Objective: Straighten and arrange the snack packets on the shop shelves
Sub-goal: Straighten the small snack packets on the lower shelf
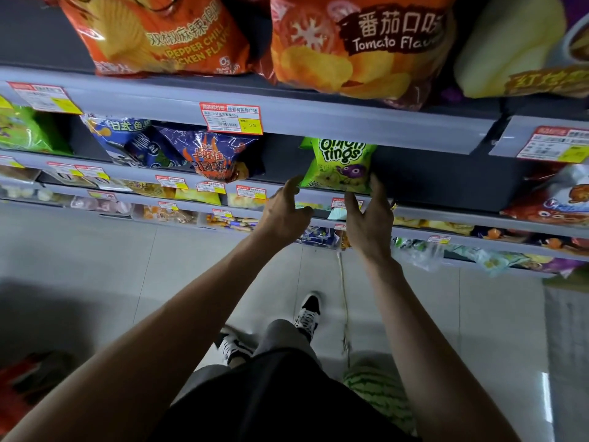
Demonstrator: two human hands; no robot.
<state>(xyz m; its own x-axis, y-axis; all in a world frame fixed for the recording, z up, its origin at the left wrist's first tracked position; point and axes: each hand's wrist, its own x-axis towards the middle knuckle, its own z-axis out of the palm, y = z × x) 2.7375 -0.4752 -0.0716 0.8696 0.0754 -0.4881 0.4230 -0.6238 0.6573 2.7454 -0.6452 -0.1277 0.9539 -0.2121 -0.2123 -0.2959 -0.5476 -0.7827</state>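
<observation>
A green onion rings packet (339,164) stands upright on the second shelf (430,193), under the grey shelf rail. My left hand (285,210) is just below its lower left corner, fingers loosely spread, one fingertip close to that corner and nothing held. My right hand (369,215) is at the lower right corner, fingertips against the packet's right edge and thumb below its bottom seam. The spot to the right of the packet on that shelf is dark and bare.
Blue chip packets (216,157) lean untidily to the left of the green one. Large orange bags (357,43) fill the top shelf. A red packet (554,199) sits far right. Lower shelves (178,215) hold small snacks. My feet stand on the tiled floor (178,266).
</observation>
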